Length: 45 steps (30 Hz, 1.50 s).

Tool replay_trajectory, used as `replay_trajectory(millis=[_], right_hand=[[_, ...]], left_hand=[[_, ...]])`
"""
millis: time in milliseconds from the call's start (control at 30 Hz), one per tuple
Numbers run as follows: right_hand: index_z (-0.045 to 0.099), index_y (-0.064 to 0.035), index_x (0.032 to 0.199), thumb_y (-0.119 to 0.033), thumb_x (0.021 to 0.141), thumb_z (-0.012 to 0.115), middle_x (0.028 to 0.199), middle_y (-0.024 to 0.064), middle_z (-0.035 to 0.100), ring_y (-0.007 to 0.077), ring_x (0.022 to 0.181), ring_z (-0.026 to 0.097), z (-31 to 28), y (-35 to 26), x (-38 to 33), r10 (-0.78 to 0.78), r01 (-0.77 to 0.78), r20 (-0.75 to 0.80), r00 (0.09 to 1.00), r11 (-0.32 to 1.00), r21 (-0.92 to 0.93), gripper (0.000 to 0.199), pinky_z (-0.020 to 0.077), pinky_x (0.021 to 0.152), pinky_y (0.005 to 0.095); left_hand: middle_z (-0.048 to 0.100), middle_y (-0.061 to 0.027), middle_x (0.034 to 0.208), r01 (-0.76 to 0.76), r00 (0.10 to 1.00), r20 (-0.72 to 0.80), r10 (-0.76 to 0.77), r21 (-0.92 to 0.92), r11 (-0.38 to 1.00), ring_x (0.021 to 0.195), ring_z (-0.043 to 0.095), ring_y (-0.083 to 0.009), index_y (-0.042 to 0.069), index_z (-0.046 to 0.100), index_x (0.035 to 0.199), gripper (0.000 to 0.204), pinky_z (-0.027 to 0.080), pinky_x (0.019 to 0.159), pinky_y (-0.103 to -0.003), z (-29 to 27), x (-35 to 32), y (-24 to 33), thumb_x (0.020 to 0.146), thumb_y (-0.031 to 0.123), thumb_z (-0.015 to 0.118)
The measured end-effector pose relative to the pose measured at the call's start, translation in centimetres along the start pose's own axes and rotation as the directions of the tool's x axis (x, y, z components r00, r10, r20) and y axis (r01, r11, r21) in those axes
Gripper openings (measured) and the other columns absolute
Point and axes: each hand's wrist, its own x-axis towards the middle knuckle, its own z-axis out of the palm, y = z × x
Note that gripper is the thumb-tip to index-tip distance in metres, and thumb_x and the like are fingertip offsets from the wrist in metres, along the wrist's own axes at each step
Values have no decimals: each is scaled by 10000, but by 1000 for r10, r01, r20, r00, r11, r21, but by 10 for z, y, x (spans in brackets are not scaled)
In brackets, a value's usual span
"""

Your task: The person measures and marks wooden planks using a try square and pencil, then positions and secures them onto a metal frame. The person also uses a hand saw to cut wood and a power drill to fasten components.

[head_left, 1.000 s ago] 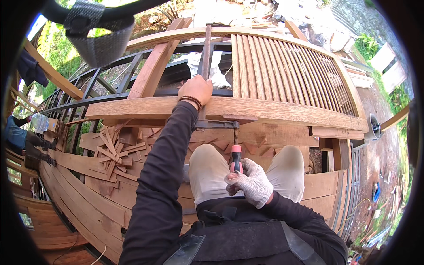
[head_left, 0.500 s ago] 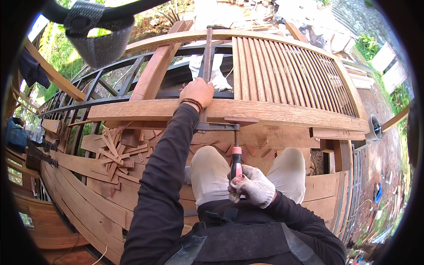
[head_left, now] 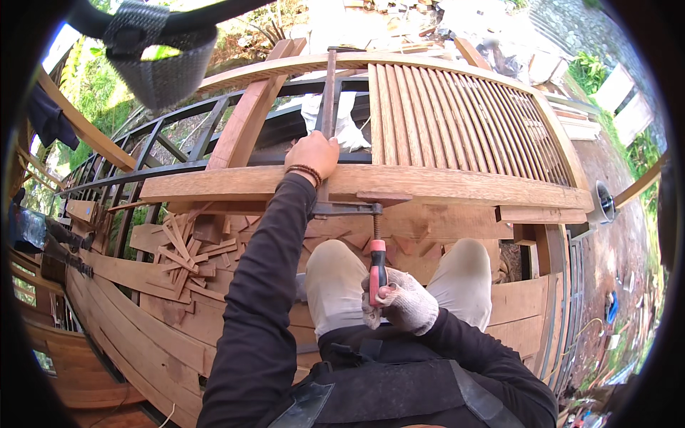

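A slatted wooden frame (head_left: 457, 125) lies before me, its thick near rail (head_left: 250, 182) crossing my view. A bar clamp spans it, its brown metal bar (head_left: 330, 93) running away to the far rail. My left hand (head_left: 312, 153), bare with a beaded bracelet, is closed around that bar just beyond the near rail. At the clamp's near end a threaded screw (head_left: 377, 226) points toward me; a thin wooden block (head_left: 385, 197) sits between clamp and rail. My right hand (head_left: 403, 303), in a whitish knitted glove, grips the clamp's red and black handle (head_left: 377, 258) between my knees.
Offcuts (head_left: 187, 250) lie heaped at left on the wooden boards (head_left: 171, 335). A reddish beam (head_left: 246, 125) passes under the frame, with a black metal railing (head_left: 150, 143) beyond. A wooden block (head_left: 542, 215) supports the near right corner. A strap (head_left: 160, 64) hangs at upper left.
My right hand's fingers have shifted around the handle, and the handle looks turned. My left hand keeps its place on the bar. The whole view has moved slightly.
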Motion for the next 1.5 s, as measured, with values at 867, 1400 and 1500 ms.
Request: replay_trajectory(millis=[867,1400,1500], right_hand=[[515,24,1148,-107,941,698,877,114,626,164,722,637,27,-13,2,-186,2,-309,933,859,-511,305,525,638,314],[509,9,1177,-144,909,725,846,127,660,205,737,666,11,-10,6,2,-21,-126,992,989,-150,376,555,659,339],[516,-14,1213,-151,880,764,891,150,675,282,756,686,-9,3,19,-28,4,111,993,978,211,438,562,656,399]], left_hand=[[747,-142,752,-115,983,52,178,-581,806,745,718,-244,-64,667,909,333,531,734,-363,-11,1,-25,977,249,579],[746,-119,752,-164,976,25,217,-569,806,747,693,-213,-32,633,873,331,514,748,-348,-4,4,-26,1012,259,558],[754,-111,752,-177,974,24,227,-554,813,766,704,-217,-31,636,873,343,521,758,-342,-3,6,-22,1004,276,555]])
